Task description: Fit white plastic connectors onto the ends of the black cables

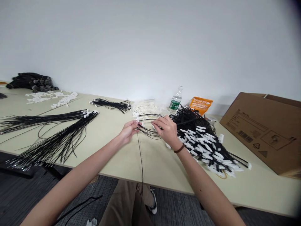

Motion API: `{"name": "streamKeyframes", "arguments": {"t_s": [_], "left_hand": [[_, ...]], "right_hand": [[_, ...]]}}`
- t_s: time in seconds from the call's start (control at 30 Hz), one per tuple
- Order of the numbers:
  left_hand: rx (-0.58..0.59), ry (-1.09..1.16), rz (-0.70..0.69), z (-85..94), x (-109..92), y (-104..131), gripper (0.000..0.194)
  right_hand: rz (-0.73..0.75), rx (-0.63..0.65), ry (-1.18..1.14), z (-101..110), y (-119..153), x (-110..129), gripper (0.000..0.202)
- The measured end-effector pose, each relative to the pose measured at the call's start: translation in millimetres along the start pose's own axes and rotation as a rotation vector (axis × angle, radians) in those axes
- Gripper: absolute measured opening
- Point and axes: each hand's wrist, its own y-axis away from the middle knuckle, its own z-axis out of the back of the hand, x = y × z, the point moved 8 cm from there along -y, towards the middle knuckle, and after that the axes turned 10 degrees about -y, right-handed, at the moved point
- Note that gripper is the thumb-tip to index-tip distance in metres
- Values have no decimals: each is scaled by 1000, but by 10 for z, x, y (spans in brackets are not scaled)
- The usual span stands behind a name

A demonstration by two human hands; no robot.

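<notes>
My left hand (128,131) is closed around a small white connector (138,119) near the middle of the table. Several thin black wires (150,132) fan out from it to the right in loops. One black wire (140,150) hangs from my left fingers over the front edge. My right hand (167,131), with a dark band on its wrist, pinches a black wire close to the connector; its exact end is too small to make out. Just behind both hands lies a clear bag of white connectors (145,108).
A heap of black cables with white connectors (207,147) lies at right, by a water bottle (176,101), an orange pouch (201,105) and a cardboard box (256,135). Wire bundles (63,135) spread at left, near loose white connectors (63,99) and a dark cable pile (33,81).
</notes>
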Motion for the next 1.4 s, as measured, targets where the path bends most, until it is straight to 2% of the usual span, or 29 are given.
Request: {"name": "streamKeyframes", "arguments": {"t_s": [0.17, 0.5, 0.7, 0.8, 0.9, 1.0, 1.1, 1.2, 1.3, 1.37, 1.4], "left_hand": [[15, -19, -16, -12, 9, -2, 23], [57, -95, 9, -87, 68, 41, 30], [4, -59, -34, -44, 30, 13, 27], [-71, 3, -24, 47, 27, -9, 23], [-110, 31, 1, 117, 28, -21, 19], [-139, 53, -1, 159, 17, -29, 14], [-187, 94, 14, 197, 33, -44, 9], [-230, 125, 25, 234, 39, -60, 8], [-271, 122, 6, 277, 15, -67, 9], [-293, 106, -4, 301, 10, -67, 8], [-297, 97, -9, 307, 11, -67, 8]], "right_hand": [[9, -17, 8, -11, 6, 24, 13], [67, 57, 103, -202, 49, 178, 18], [72, 67, 128, -217, 48, 205, 16], [205, 183, 43, -373, 97, 334, 26], [320, 318, -128, -595, 208, 447, 24], [256, 331, -336, -708, 254, 410, 24], [-5, 204, -582, -652, 202, 197, 22], [-407, -17, -866, -526, 176, -148, 14], [-707, -351, -1222, -385, 224, -473, 13], [-802, -596, -1352, -271, 282, -676, 18], [-838, -700, -1338, -203, 323, -774, 21]]}}
